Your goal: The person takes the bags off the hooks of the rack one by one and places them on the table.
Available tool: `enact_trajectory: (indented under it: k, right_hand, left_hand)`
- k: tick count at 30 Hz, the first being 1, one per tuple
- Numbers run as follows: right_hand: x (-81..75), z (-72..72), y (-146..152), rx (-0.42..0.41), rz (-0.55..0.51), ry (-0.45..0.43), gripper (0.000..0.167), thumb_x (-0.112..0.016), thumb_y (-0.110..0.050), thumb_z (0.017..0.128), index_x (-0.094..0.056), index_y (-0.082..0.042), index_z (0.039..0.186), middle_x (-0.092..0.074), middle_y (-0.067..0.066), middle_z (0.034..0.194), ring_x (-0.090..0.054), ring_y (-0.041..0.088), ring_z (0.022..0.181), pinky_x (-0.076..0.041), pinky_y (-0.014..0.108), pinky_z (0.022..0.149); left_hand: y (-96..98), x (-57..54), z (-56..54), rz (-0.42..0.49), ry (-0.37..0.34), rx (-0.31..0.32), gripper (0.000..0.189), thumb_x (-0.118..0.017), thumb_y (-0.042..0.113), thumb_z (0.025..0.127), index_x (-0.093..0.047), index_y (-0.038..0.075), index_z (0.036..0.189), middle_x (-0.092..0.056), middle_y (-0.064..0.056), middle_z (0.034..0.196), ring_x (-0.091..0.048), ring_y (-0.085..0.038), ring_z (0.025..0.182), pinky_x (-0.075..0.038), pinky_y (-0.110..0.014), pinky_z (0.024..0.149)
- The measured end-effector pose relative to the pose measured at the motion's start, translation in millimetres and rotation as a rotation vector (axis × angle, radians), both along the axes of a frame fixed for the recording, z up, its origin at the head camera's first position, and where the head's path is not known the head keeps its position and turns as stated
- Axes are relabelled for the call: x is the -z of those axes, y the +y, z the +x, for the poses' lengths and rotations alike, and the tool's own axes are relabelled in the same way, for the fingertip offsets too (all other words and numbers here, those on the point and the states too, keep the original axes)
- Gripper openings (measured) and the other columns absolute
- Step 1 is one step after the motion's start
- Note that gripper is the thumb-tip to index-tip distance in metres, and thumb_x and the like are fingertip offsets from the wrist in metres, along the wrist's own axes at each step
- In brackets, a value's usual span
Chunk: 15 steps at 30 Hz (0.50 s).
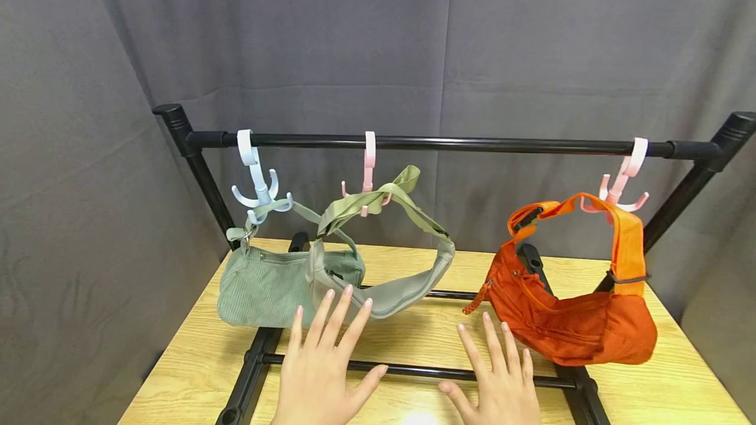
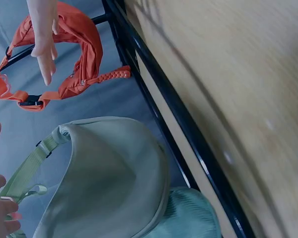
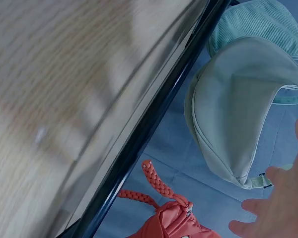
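Note:
My left hand (image 1: pixel 325 372) is spread with straight fingers and holds nothing. Its fingertips overlap the lower edge of a smooth grey-green sling bag (image 1: pixel 407 295) in the head view; whether they touch it I cannot tell. That bag hangs by its light green strap from a pink hook (image 1: pixel 369 162). Behind it, to the left, a green corduroy shoulder bag (image 1: pixel 266 287) hangs on a light blue hook (image 1: pixel 258 176). My right hand (image 1: pixel 499 389), fingers spread and bare of any object, is nearest an orange sling bag (image 1: pixel 567 326), which hangs from another pink hook (image 1: pixel 623 176).
A black rack carries the hooks on its top bar (image 1: pixel 449 143). Its lower bar (image 1: pixel 413 369) crosses behind both hands, just above the wooden table (image 1: pixel 183 353). Grey curtains (image 1: pixel 354 38) close off the back and sides.

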State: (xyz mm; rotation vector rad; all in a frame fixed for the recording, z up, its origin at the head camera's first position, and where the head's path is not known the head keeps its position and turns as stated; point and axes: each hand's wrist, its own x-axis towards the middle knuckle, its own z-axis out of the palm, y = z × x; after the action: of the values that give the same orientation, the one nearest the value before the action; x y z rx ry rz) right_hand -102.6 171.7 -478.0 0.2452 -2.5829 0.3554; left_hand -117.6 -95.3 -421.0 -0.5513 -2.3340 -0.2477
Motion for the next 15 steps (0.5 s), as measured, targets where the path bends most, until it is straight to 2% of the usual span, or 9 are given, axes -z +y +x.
enact_trajectory:
  k: [5,10,15]
  right_hand:
    - [5.2,-0.6,-1,-0.007,0.014,0.030,0.080,-0.055,-0.071,0.086,-0.032,-0.034,0.154,-0.023,0.004,0.162,-0.025,0.037,0.141,-0.029,0.072,0.097]
    - [6.7,0.0,-3,-0.022,0.006,0.056,0.080,-0.063,-0.065,0.085,-0.036,-0.030,0.152,-0.028,0.006,0.159,-0.030,0.038,0.138,-0.033,0.071,0.095]
    - [2.1,3.7,-5,-0.020,-0.004,-0.010,0.077,-0.062,-0.062,0.088,-0.036,-0.029,0.152,-0.040,0.012,0.153,-0.040,0.040,0.134,-0.036,0.070,0.095]
  left_hand:
    - [-0.6,-5.5,-3.6,0.022,0.010,0.024,0.074,-0.025,0.072,0.096,-0.040,0.026,0.153,-0.034,-0.003,0.158,-0.033,-0.028,0.143,-0.028,-0.066,0.106]
    - [-1.4,-12.7,-6.6,0.020,-0.004,0.037,0.074,-0.024,0.071,0.097,-0.040,0.026,0.153,-0.033,-0.003,0.159,-0.031,-0.027,0.144,-0.028,-0.065,0.106]
    - [-6.2,-21.0,-9.0,0.006,-0.015,0.066,0.072,-0.024,0.069,0.098,-0.045,0.025,0.150,-0.032,-0.001,0.159,-0.031,-0.027,0.144,-0.029,-0.064,0.107]
